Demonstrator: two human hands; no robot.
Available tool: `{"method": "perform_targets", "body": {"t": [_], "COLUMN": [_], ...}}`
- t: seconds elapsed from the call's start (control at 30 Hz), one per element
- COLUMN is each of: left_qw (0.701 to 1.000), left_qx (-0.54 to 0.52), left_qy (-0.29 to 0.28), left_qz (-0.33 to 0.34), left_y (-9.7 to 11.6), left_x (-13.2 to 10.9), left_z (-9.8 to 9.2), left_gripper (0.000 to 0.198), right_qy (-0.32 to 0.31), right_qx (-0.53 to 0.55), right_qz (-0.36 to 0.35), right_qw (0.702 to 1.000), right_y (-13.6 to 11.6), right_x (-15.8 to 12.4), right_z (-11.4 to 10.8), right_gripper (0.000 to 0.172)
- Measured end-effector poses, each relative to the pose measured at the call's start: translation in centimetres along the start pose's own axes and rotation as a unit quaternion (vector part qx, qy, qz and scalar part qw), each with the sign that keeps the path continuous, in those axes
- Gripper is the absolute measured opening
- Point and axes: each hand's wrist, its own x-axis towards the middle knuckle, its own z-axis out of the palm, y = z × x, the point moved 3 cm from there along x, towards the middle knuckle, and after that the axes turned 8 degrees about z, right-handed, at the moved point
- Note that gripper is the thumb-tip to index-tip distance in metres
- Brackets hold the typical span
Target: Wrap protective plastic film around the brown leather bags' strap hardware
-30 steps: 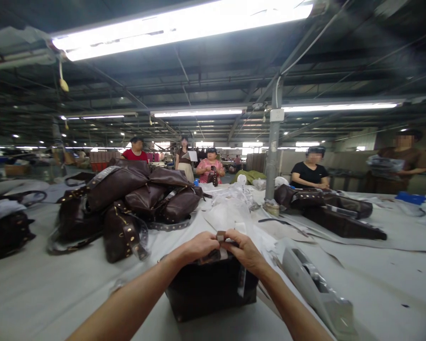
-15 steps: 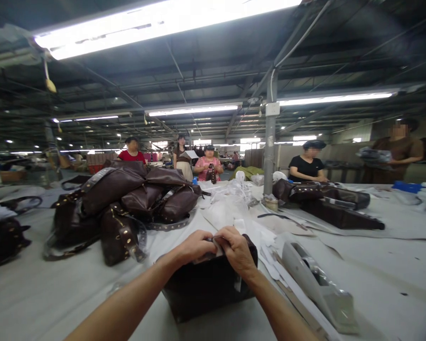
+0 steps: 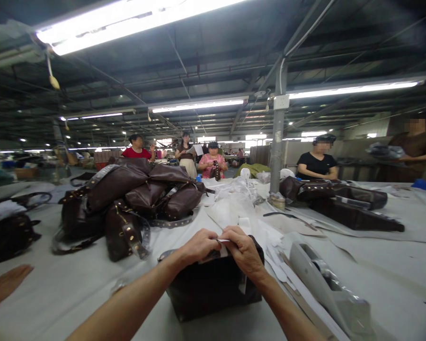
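Observation:
A dark brown leather bag (image 3: 213,289) stands on the table right in front of me. At its top edge, my left hand (image 3: 202,245) and my right hand (image 3: 239,248) meet, thumbs and fingers pinched together. Between the fingertips is a thin whitish wrapping piece (image 3: 223,240), like paper or film; its exact kind is too small to tell. Clear wrapping shows along the bag's top under the hands. Part of the bag's upper edge is hidden by both hands.
Brown studded bags (image 3: 119,189) are heaped ahead left. A grey tape dispenser (image 3: 326,284) and paper strips (image 3: 298,298) lie at right. A metal post (image 3: 277,142) rises beyond. Another person's hand (image 3: 10,284) reaches in from the left. Several co-workers stand or sit across the table.
The view has turned slightly left. Another person's hand has appeared at the left edge. My hands stay pinched at the bag's top, and the whitish piece between them shows more plainly.

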Motion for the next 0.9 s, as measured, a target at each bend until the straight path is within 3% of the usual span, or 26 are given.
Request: {"method": "perform_targets", "body": {"t": [0.23, 0.43, 0.8, 0.9], "left_qw": [1.000, 0.999, 0.996, 0.996], "left_qx": [-0.006, -0.016, -0.033, -0.037], "left_qy": [-0.023, -0.044, -0.080, -0.086], "left_qz": [0.012, 0.005, 0.007, -0.008], "left_y": [0.1, 0.0, 0.9, 0.9], "left_x": [0.2, 0.0, -0.1, 0.0], "left_z": [0.1, 0.2, 0.0, -0.1], "left_gripper": [0.016, 0.014, 0.021, 0.025], "right_qy": [-0.039, -0.040, -0.149, -0.143], "right_qx": [0.026, 0.023, -0.133, -0.171], "right_qz": [0.017, -0.045, -0.150, -0.186], "right_qw": [0.999, 0.998, 0.968, 0.957], "right_y": [0.5, 0.3, -0.4, 0.0], "right_x": [-0.1, -0.6, -2.2, -2.5], "right_z": [-0.3, -0.5, -2.0, -2.0], "right_gripper": [0.018, 0.020, 0.030, 0.036]}}
